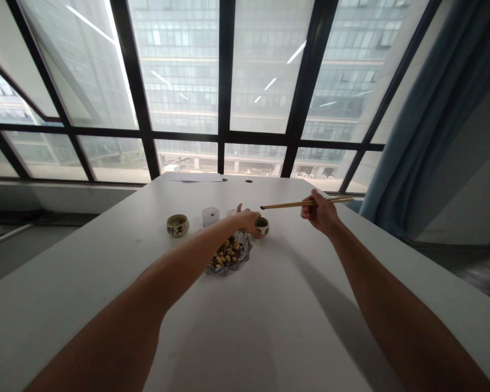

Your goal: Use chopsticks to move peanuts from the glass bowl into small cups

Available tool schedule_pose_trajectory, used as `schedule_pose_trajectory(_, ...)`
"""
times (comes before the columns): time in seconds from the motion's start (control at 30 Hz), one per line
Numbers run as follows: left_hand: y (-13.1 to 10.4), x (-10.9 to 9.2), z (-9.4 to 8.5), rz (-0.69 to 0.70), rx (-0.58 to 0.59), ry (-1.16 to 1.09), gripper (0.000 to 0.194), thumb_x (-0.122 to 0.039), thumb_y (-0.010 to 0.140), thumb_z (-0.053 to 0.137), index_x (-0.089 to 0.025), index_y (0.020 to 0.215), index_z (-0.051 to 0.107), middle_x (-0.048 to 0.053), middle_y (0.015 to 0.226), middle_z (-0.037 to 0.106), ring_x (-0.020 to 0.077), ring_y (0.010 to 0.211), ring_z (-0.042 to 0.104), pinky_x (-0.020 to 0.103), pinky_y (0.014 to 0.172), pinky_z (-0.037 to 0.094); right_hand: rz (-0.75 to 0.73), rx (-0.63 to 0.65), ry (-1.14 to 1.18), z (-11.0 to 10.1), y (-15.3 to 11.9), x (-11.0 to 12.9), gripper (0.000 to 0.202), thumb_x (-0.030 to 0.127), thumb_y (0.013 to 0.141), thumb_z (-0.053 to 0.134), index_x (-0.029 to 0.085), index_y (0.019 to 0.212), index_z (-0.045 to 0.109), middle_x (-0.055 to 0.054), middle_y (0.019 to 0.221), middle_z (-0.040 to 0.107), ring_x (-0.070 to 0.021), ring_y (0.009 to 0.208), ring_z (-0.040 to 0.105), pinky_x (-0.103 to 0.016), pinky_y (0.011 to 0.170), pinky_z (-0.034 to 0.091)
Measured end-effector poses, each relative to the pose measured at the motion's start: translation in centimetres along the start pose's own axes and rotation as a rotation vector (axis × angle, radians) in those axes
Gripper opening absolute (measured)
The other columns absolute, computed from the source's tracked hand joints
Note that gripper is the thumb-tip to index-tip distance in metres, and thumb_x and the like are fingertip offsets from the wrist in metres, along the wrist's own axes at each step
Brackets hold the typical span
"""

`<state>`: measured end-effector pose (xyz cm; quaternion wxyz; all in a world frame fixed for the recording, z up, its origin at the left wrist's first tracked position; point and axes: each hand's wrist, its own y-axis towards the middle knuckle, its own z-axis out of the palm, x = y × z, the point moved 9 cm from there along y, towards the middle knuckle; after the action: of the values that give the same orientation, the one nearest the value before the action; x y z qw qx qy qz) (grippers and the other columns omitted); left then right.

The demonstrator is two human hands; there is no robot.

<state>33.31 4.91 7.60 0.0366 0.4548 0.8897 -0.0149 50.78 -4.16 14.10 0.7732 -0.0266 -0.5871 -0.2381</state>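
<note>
Left hand [250,221]: curled around the small cup's [263,228] left side.
Right hand [317,211]: closed on our chopsticks [286,205], a dark tip above the cup.
Nuts [228,253]: in a clear container [245,258] (our left forearm partly hides it).
Right edge: crossed, in our view, by the chopsticks' rear ends.
Left edge: well apart from our lettered bowl [177,226].
Table [212,332]: white, shadowed, below windows [265,65].
</note>
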Motion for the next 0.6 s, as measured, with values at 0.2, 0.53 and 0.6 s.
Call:
schedule_pose_trajectory(0.2, -0.7, -1.3, -1.4, 0.132, -0.157, 0.055, 0.086, -0.047, 0.055, 0.086, -0.019, 0.129, 0.054, 0.014, 0.133, 0.061, 0.0341, 0.128, 0.051, 0.052, 0.120, 0.011, 0.029, 0.040, -0.028, -0.9, 0.0, -0.6, 0.051, 0.053, 0.092, 0.064, 0.019, 0.055, 0.054, 0.001, 0.036, 0.050, -0.0095, 0.028, 0.042, -0.022, 0.031, 0.037)
schedule_pose_trajectory(0.53, -1.1, -0.6, -1.2, 0.067, -0.115, -0.025, 0.080, -0.055, 0.061, 0.082, -0.021, 0.130, 0.057, 0.012, 0.128, 0.066, 0.0347, 0.128, 0.052, 0.052, 0.118, 0.014, -0.112, 0.124, -0.372, 0.3, -0.2, -1.1, 0.069, 0.080, 0.064, 0.071, 0.012, 0.059, 0.066, -0.008, 0.044, 0.063, -0.0135, 0.031, 0.056, -0.023, 0.031, 0.045)
schedule_pose_trajectory(0.6, -0.9, -0.3, -1.0, 0.050, -0.108, -0.027, 0.080, -0.058, 0.062, 0.080, -0.020, 0.130, 0.059, 0.013, 0.126, 0.068, 0.0354, 0.126, 0.053, 0.051, 0.118, 0.017, -0.162, 0.158, -0.449, 1.2, -0.5, -0.9, 0.073, 0.085, 0.060, 0.068, 0.011, 0.060, 0.067, -0.009, 0.046, 0.064, -0.0144, 0.033, 0.058, -0.022, 0.032, 0.046)
